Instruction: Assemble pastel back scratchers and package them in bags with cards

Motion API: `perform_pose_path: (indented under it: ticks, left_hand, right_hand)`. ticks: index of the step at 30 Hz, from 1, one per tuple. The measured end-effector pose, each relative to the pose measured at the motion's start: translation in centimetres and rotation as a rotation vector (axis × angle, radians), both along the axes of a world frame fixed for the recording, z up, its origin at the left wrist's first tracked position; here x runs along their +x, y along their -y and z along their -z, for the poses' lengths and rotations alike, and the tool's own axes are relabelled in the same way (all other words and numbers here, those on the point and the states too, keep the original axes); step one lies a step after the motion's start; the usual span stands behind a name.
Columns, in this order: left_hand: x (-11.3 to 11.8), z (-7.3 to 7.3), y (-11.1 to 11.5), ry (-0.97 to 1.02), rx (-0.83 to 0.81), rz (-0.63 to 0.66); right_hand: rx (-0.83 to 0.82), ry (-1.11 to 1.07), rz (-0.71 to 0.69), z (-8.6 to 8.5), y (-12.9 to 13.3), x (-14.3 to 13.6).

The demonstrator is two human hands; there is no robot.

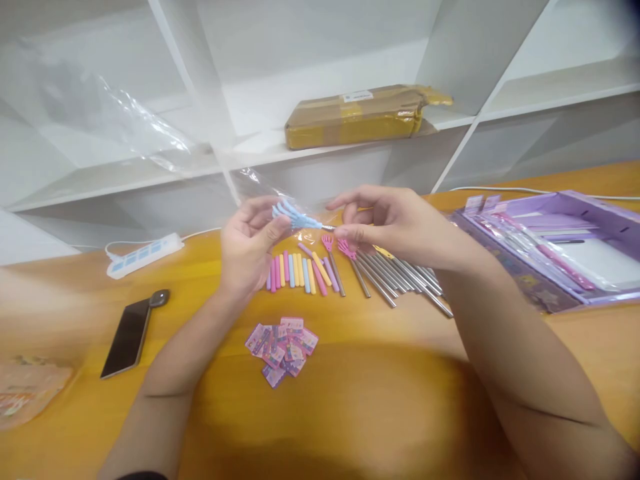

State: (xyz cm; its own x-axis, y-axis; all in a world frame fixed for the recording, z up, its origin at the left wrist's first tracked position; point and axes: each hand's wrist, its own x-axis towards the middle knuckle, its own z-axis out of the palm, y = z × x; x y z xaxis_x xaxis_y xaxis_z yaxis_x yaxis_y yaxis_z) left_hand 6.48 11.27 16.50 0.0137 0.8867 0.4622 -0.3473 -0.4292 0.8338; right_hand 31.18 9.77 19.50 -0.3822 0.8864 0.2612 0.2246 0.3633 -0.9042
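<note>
My left hand (255, 243) is closed on a light blue, hand-shaped back scratcher head (297, 217), thumb in front. From the head's right end a short metal stem (328, 228) runs to my right hand (383, 217). There the thumb and the folded fingers pinch the stem, while the index finger is held out apart. Below lie pink back scratcher heads (347, 249) on metal rods, with a yellow one (383, 251) partly behind my right hand. Several bare metal rods (395, 273) and a row of colored handle grips (295, 272) lie on the table.
Small printed cards (283, 348) form a loose pile. Clear plastic film (150, 133) hangs behind my hands. A phone (127, 337) and power strip (145, 255) are left; a purple box (550, 250) with wrapped items is right. A cardboard box (355, 120) rests on the shelf.
</note>
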Motion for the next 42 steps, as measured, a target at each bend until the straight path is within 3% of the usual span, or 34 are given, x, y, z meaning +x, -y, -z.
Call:
perform_pose_path:
  ticks: [8,14,17,28,36,42]
  left_hand:
    - [1.5,1.2,0.5,-0.008,-0.046,0.093]
    - [-0.2,-0.1,-0.4,0.057,0.036,-0.060]
    - [-0.7,-0.6,-0.7,0.066,0.057,-0.060]
    - [1.5,1.1,0.4,-0.052,-0.084,0.063]
    - [0.4,0.6,-0.3,0.012,-0.058,-0.016]
    - [1.0,1.1,0.2,-0.039,-0.086,0.104]
  right_hand:
    - [-0.004,-0.010,0.020,0.4,0.4,-1.6]
    - [0.055,0.508,-0.082,-0.4,0.0,1.6]
    - [0.080,0.598,-0.064,-0.7,0.0,2.3]
    - [0.205,0.449,-0.036,0.1,0.6,-0.8]
    - [0.162,0.436,-0.011,-0.7,0.3,0.8]
    - [0.274,0.281,0.068,0.3,-0.3,-0.4]
